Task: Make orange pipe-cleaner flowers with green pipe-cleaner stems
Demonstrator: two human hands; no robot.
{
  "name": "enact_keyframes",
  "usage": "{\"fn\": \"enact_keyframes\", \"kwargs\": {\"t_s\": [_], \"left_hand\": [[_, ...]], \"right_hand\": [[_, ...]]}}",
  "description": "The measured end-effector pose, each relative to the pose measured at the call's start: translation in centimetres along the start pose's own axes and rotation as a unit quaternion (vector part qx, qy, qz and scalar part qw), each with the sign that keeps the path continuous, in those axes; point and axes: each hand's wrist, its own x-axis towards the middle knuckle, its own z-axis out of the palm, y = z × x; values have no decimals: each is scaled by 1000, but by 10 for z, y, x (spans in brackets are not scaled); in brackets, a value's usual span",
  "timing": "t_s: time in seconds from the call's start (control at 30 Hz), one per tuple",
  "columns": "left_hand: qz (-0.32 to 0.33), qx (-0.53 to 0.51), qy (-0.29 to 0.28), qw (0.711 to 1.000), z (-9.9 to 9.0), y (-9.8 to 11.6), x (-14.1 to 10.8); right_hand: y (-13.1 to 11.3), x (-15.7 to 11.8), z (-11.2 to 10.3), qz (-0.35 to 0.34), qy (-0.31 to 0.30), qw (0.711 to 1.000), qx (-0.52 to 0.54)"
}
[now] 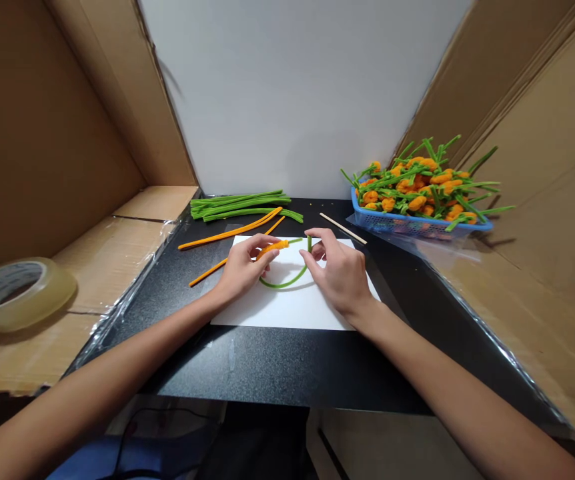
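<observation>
Green pipe cleaner [282, 285]: where does it lie?

— Bent in a long curve over a white paper sheet [287, 310] on a black table top [267, 367], one end standing up between the thumb and fingers of the right hand [337, 273].

— And how is that hand?

— Pinching that end, its fingers curled and not spread.

— Left hand [240, 270]?

— Closed as well, fingers and thumb pinching a short orange pipe cleaner piece [272, 249] near the top of the curve. Whether the green runs through the orange, I cannot tell.

— What lies around them?

— Loose orange pipe cleaners [227, 233] just beside the paper, a bundle of green pipe cleaners [237, 207] beyond those, and a thin wooden stick [342, 228] near the far paper edge. Off to the right, a blue plastic basket [417, 223] is heaped with orange-headed, green-stemmed pipe cleaner flowers [417, 190]. A roll of clear tape [17, 295] sits on cardboard [107, 280] to the left
</observation>
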Motion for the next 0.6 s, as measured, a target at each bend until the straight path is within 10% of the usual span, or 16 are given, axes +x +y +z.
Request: {"fn": "enact_keyframes", "kwargs": {"t_s": [0.6], "left_hand": [[83,142,6,986,-1,3,-6]], "right_hand": [[6,1,0,-64,2,998,16]]}}
